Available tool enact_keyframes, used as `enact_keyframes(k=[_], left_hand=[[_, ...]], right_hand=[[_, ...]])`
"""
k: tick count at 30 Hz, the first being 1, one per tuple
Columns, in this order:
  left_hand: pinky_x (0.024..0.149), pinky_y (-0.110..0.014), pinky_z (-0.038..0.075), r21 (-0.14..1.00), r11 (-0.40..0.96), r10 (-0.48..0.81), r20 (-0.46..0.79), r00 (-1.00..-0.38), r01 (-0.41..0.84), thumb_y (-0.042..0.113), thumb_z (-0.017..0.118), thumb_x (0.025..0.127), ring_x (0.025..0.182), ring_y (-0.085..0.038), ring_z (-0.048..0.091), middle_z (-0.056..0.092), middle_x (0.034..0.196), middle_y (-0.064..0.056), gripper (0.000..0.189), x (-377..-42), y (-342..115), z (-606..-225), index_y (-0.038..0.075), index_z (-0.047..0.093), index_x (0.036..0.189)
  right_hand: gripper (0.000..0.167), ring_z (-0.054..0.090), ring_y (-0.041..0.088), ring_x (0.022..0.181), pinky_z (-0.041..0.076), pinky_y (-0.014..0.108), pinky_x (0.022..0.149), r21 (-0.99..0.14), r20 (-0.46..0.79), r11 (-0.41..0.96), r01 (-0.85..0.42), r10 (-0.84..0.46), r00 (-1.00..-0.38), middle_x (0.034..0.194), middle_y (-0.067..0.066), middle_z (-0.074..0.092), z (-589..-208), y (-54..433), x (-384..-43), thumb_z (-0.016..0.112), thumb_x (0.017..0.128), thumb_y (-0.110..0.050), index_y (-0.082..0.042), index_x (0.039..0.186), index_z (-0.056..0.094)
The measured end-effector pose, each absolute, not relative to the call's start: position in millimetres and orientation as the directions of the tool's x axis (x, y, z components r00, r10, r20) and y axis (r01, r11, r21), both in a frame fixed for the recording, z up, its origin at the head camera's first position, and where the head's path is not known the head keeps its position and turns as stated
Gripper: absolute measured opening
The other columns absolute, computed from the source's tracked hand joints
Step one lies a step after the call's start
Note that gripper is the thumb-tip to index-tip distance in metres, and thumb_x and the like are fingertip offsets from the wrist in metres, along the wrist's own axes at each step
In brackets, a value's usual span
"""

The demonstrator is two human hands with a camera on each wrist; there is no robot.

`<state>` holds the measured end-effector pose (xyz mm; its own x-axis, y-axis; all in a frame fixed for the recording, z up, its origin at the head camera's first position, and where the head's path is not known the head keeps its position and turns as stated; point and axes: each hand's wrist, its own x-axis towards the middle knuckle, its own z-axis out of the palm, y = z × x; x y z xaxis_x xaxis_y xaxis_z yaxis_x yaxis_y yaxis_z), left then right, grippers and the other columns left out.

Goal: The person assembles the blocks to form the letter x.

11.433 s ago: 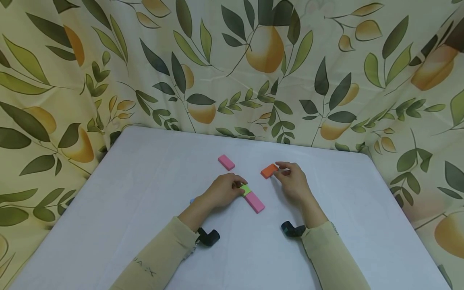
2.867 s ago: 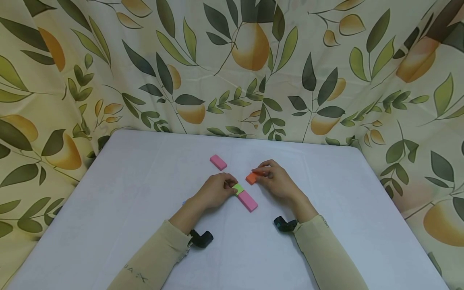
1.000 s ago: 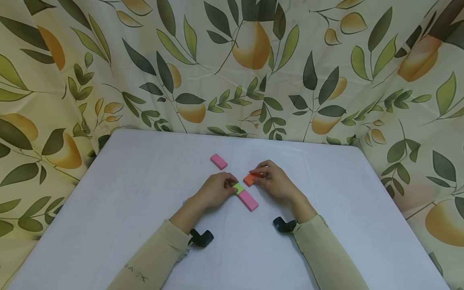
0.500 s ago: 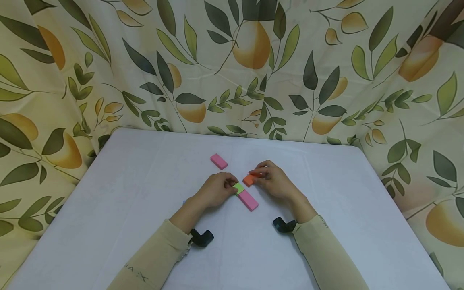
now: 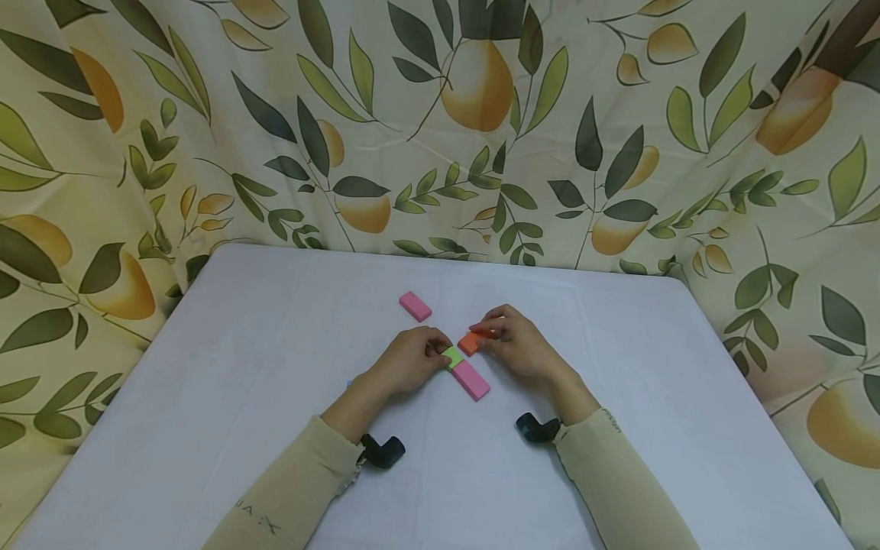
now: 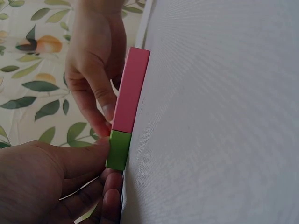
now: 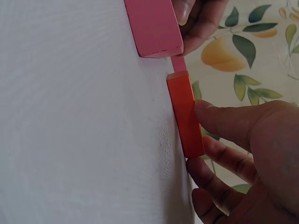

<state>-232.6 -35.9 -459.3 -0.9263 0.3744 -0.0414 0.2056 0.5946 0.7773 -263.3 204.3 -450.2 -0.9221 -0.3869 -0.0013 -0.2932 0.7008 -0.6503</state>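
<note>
In the head view my left hand [image 5: 412,357] pinches a small green block [image 5: 453,357] between thumb and fingers. End to end with it lies a longer pink block [image 5: 470,380], as the left wrist view shows on the green block [image 6: 119,149] and pink block [image 6: 132,91]. My right hand [image 5: 520,340] holds an orange block [image 5: 470,343] by its sides, a small gap from the green one. In the right wrist view the thumb and fingers grip the orange block [image 7: 186,114] at the white surface. Part of the green block is hidden by the left fingers.
A second pink block [image 5: 415,306] lies farther back on the white table [image 5: 289,321]. A sliver of something blue [image 5: 350,382] shows beside the left wrist, mostly covered. A leaf-and-fruit patterned cloth [image 5: 426,137] hangs behind the table.
Since the earliest frame my right hand has brought the orange block leftward, close to the green block, creeping slightly nearer over the last second. My left hand keeps its grip on the green block.
</note>
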Motion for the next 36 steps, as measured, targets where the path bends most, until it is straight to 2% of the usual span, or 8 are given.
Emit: enact_keyframes(k=[6,12,18,31,36], left_hand=[[0.084,-0.032,0.051,0.776,0.598,0.369,-0.045,-0.928,0.2,0.017,0.073,0.097,0.09,-0.013,0.06,0.067,0.096,0.002,0.022,-232.4,-35.8,-458.9,0.012,0.073,0.118],[0.083,-0.032,0.051,0.776,0.599,0.369,-0.046,-0.928,0.199,0.017,0.073,0.097,0.09,-0.014,0.059,0.067,0.096,0.002,0.021,-232.4,-35.8,-458.6,0.013,0.073,0.118],[0.082,-0.031,0.051,0.774,0.601,0.369,-0.047,-0.928,0.2,0.018,0.073,0.097,0.09,-0.014,0.06,0.067,0.096,0.002,0.022,-232.4,-35.4,-459.3,0.013,0.073,0.118],[0.084,-0.032,0.051,0.774,0.602,0.365,-0.048,-0.93,0.196,0.018,0.073,0.097,0.091,-0.014,0.06,0.068,0.098,0.002,0.022,-232.0,-35.5,-459.4,0.013,0.073,0.118],[0.084,-0.032,0.051,0.775,0.602,0.362,-0.051,-0.931,0.192,0.018,0.073,0.097,0.091,-0.014,0.059,0.068,0.098,0.002,0.022,-231.8,-35.3,-459.0,0.013,0.073,0.118]], right_hand=[[0.027,0.056,0.031,0.121,0.048,0.051,0.102,-0.645,-0.001,0.705,-0.295,-0.387,-0.922,0.132,0.01,0.057,-450.3,203.7,-262.9,0.073,0.097,-0.017,-0.014,0.124,0.077],[0.027,0.053,0.033,0.128,0.044,0.056,0.109,-0.649,0.004,0.699,-0.3,-0.392,-0.92,0.132,0.01,0.057,-449.9,202.8,-262.0,0.073,0.097,-0.016,-0.014,0.123,0.077],[0.026,0.053,0.031,0.127,0.043,0.055,0.11,-0.656,0.005,0.692,-0.3,-0.393,-0.919,0.13,0.008,0.058,-449.3,201.6,-261.3,0.073,0.096,-0.017,-0.015,0.122,0.077],[0.028,0.055,0.031,0.122,0.046,0.049,0.101,-0.644,-0.001,0.703,-0.303,-0.397,-0.918,0.13,0.009,0.058,-447.9,200.7,-260.1,0.074,0.096,-0.016,-0.014,0.124,0.077],[0.028,0.056,0.03,0.122,0.046,0.049,0.103,-0.647,0.002,0.698,-0.307,-0.401,-0.916,0.13,0.008,0.058,-447.8,199.9,-259.6,0.073,0.097,-0.017,-0.014,0.124,0.077]])
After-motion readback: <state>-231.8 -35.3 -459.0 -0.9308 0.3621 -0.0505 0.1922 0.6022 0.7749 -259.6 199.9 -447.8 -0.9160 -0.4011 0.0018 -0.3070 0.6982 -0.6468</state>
